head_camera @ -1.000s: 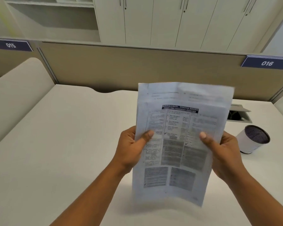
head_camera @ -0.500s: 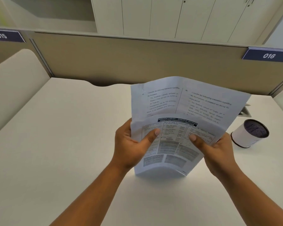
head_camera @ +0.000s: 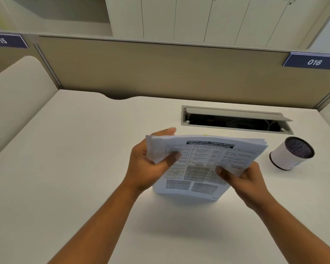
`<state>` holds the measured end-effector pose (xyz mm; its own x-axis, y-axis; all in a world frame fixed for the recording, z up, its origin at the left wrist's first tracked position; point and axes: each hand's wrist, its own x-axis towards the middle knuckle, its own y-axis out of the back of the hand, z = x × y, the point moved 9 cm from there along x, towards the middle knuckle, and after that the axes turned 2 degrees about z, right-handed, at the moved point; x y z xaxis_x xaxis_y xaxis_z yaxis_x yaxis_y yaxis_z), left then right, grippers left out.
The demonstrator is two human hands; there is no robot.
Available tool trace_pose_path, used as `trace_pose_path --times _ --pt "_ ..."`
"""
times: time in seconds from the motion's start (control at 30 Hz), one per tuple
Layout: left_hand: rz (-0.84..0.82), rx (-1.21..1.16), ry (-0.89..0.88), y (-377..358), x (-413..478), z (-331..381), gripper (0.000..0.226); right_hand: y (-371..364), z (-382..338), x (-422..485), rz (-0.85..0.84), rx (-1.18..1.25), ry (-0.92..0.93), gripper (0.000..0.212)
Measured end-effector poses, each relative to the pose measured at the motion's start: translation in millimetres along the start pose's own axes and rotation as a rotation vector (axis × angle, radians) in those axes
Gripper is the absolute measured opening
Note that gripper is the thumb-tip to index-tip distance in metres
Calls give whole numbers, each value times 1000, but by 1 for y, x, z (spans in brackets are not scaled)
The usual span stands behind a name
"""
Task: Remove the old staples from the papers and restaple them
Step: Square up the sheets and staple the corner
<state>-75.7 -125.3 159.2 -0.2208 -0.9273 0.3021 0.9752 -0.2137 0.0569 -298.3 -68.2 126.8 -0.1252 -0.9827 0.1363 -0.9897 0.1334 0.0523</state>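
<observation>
A stack of printed papers (head_camera: 202,164) with a dark title bar and tables stands on its lower edge on the white desk (head_camera: 65,168), leaning away from me. My left hand (head_camera: 151,164) grips its left side, thumb on the front page and fingers behind. My right hand (head_camera: 242,178) holds the right side the same way, thumb pressed on the print. Some back sheets stick out unevenly at the top right corner. No staple, stapler or staple remover shows.
A white cup with a dark mesh inside (head_camera: 291,153) stands to the right of the papers. Behind them an open cable hatch (head_camera: 236,121) is set into the desk. A beige partition (head_camera: 160,73) closes the back, with labels 015 and 016.
The papers came down from being held up in the air and now stand on the desk. The top half folded back away from me, and both hands lowered with the stack.
</observation>
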Motion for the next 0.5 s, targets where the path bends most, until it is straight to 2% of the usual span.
trace_pose_path --times 0.13,0.27,0.33,0.4,0.5 --pt "-14 11 28 -2 5 2 25 -2 -18 3 22 -107 58 43" --pt "36 -45 -29 -3 3 13 23 1 -49 4 78 -99 187 48" --pt "21 -48 -66 -7 1 19 32 1 -60 3 76 -121 235 51" --pt "11 -39 -51 -11 0 17 40 2 -60 4 71 -134 229 48" --pt "20 -51 1 -13 -1 6 33 4 -47 7 68 -104 181 45"
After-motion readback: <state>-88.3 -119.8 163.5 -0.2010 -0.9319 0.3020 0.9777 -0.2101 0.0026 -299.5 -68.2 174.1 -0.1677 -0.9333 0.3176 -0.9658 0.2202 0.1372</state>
